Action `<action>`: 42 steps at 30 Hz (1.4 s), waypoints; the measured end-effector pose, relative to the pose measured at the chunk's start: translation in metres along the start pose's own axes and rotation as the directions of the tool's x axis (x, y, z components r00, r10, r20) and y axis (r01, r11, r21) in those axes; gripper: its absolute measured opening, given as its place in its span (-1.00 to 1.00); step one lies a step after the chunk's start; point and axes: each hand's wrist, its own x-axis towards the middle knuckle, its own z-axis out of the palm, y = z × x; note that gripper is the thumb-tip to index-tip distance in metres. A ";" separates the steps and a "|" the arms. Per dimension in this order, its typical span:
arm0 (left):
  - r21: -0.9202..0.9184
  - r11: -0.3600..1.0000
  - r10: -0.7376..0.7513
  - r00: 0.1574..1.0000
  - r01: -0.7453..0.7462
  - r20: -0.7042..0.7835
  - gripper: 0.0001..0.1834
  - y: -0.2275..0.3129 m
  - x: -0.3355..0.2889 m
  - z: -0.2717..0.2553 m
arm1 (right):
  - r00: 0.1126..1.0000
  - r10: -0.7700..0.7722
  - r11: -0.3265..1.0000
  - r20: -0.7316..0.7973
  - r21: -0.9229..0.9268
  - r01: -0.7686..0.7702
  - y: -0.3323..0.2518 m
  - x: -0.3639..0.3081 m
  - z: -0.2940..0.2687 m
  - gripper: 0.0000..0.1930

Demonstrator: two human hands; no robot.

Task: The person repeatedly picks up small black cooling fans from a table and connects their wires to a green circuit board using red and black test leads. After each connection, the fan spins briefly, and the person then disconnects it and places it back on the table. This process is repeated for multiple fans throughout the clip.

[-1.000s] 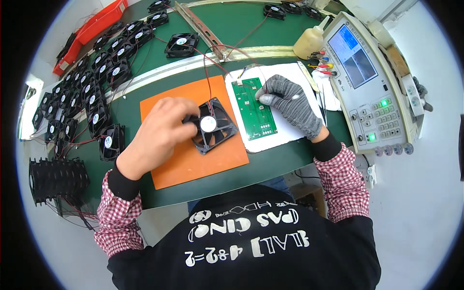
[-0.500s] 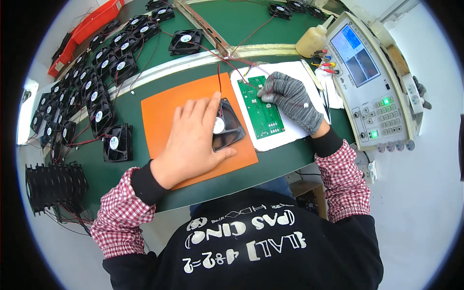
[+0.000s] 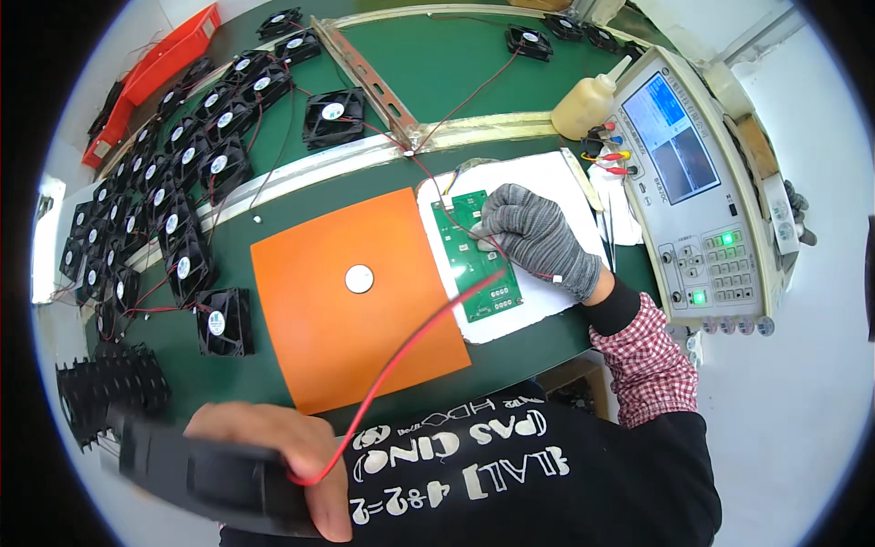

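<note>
Close to the camera at lower left, my left hand (image 3: 301,447) grips a black square cooling fan (image 3: 214,479), blurred and tilted up edge-on. A red and black lead (image 3: 387,369) rises from it toward the board. My right hand (image 3: 538,237), in a grey knit glove, rests over the green circuit board (image 3: 469,264) with thumb and fingertips pinched. A thin red fan wire (image 3: 458,216) runs into that pinch; its white plug (image 3: 558,278) lies by the glove. The board sits on a white pad (image 3: 556,173). On the orange mat (image 3: 310,328) is a round white label (image 3: 359,279).
Many black fans (image 3: 187,164) crowd the left side, beside a stack of fans (image 3: 114,383) and a red bin (image 3: 169,55). A metal angle bar (image 3: 369,82) crosses the back. At right stand a yellowish bottle (image 3: 583,105) and a test instrument (image 3: 702,201) with clip leads (image 3: 615,157).
My left hand has lifted the fan off the orange mat and brought it toward me, lower left, uncovering the round label. The right hand stays at the board, still pinched.
</note>
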 end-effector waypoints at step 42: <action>0.644 -0.537 0.537 0.810 0.544 -0.236 -0.51 -0.037 0.060 -0.059 | 0.883 0.467 0.814 0.038 0.372 -0.446 -0.033 0.001 -0.013 -0.84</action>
